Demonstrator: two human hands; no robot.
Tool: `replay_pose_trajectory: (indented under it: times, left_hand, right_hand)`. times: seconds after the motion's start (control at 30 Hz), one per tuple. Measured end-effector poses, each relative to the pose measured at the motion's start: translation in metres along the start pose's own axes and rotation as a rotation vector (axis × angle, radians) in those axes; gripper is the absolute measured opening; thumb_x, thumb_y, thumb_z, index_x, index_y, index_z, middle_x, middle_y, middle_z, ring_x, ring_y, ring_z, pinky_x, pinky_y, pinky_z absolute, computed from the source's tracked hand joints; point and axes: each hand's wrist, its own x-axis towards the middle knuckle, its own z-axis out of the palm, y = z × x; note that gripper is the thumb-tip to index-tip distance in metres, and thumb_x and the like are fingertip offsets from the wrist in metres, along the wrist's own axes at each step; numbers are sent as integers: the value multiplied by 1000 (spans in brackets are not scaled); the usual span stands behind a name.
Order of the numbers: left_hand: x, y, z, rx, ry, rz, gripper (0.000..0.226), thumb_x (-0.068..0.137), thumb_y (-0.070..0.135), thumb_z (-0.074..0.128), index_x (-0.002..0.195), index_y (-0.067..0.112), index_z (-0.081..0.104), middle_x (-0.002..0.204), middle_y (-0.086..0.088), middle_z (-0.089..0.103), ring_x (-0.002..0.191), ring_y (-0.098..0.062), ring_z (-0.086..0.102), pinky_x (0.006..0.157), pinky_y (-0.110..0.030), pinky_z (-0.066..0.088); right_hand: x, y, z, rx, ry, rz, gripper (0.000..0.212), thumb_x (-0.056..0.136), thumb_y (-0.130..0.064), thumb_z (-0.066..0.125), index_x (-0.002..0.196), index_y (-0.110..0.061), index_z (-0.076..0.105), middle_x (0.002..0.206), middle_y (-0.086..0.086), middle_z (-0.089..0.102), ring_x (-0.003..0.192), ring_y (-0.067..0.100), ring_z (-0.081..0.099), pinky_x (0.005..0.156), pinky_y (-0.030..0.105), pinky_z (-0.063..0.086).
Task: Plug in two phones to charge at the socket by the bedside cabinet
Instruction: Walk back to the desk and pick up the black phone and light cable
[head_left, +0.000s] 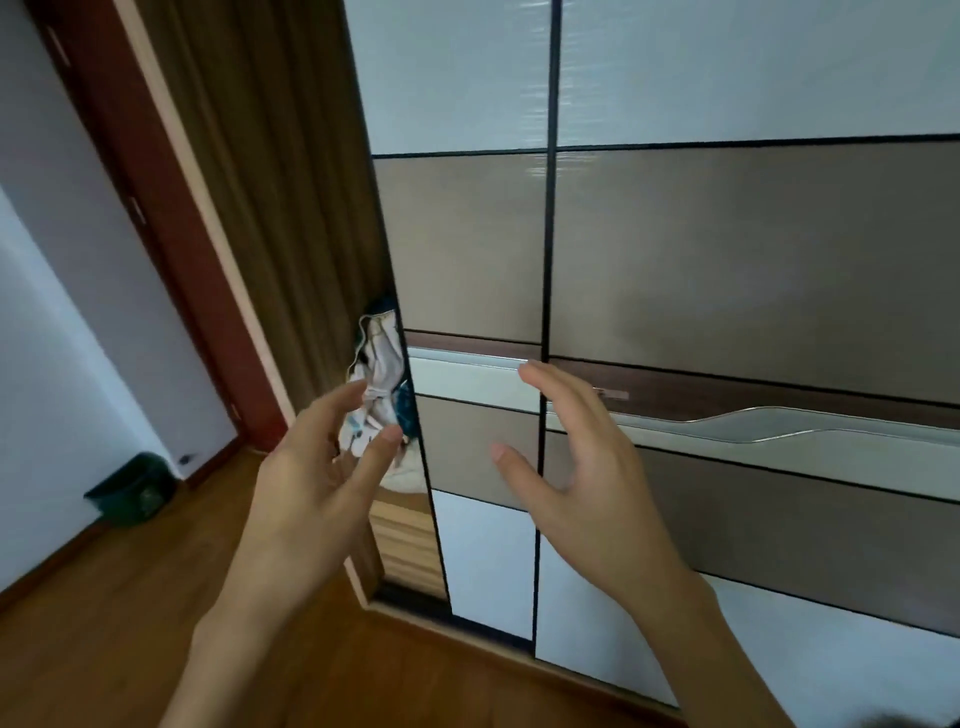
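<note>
At nine o'clock low, a dark green bin sits on the wooden floor against the pale wall. Toward ten o'clock a red-brown door frame slants upward beside the wardrobe's wood-grain side.

Near centre, the left hand is raised with its fingers spread and released, grasping nothing, just in front of crumpled cloth showing in the gap at the wardrobe door's edge. Whether the hand touches the cloth cannot be told.

At about four o'clock from it, the right hand is likewise released and empty, held before the sliding wardrobe door near its wavy silver handle strip.

No phone, charger, socket or bedside cabinet is in view. I judge the task is at its searching stage; the next move calls for finding the phones and cables, perhaps inside this wardrobe, then turning toward the bedside.
</note>
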Motion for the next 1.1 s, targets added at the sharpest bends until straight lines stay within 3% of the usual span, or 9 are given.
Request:
replay_pose_trajectory:
  times: [0.2,0.3,0.37,0.4,0.47,0.57,0.8,0.93,1.1]
  left_hand:
    - [-2,-55,-71,78,152,-100,64,85,60,54,144,35,48,139,15,55,127,-7,51,97,-29,44]
    - [3,-84,-105,109,221,-150,64,84,61,53,143,36,48,138,13,57,124,-9,54,95,-29,46]
    - [8,-106,-128,140,267,-180,65,84,62,52,143,37,48,138,14,56,123,-7,54,92,-23,43]
    - [12,-118,-140,157,293,-191,65,83,63,52,143,37,48,137,15,56,122,-6,54,90,-18,42]
    - [23,-141,-165,192,352,-201,62,84,62,52,141,38,49,134,17,56,116,-1,55,86,-13,42]
    - [45,-174,-204,244,423,-194,53,89,55,57,139,39,50,136,18,56,121,-1,54,95,-23,45]
    - [87,-235,-294,352,548,-246,53,90,53,57,139,33,53,137,16,59,124,2,53,102,-29,46]
    - [88,-273,-343,429,587,-321,48,89,59,54,133,42,56,133,20,57,101,27,51,83,-14,43]
    - [78,-322,-404,482,670,-379,44,88,62,52,129,46,57,120,33,53,103,37,39,81,-10,37]
  right_hand:
    - [36,-40,86,62,-140,-100,62,91,-34,68,146,-23,43,151,-8,43,130,-9,37,96,-3,32]
    - [58,-59,132,135,-197,-153,63,92,-35,67,148,-24,42,153,-8,41,139,6,40,106,26,47]
    - [73,-70,166,170,-225,-184,62,91,-35,68,147,-23,43,153,-7,42,139,9,41,106,36,48]
    - [82,-75,184,180,-240,-209,62,91,-35,68,148,-24,43,153,-8,42,139,8,41,109,33,46]
    - [98,-83,222,196,-275,-265,63,92,-37,66,149,-25,41,154,-10,40,140,3,36,110,14,34]
    - [128,-96,279,214,-316,-325,63,94,-44,62,150,-30,38,154,-16,38,139,-4,33,101,-1,23]
    - [201,-143,400,265,-387,-405,64,93,-45,62,149,-31,37,153,-17,38,135,-12,28,98,-7,20]
    - [224,-176,462,274,-443,-449,63,92,-44,63,149,-29,38,153,-15,39,129,-15,25,90,-8,22]
    - [234,-220,540,336,-551,-484,64,93,-40,64,150,-26,39,154,-13,39,131,-13,27,102,2,19]
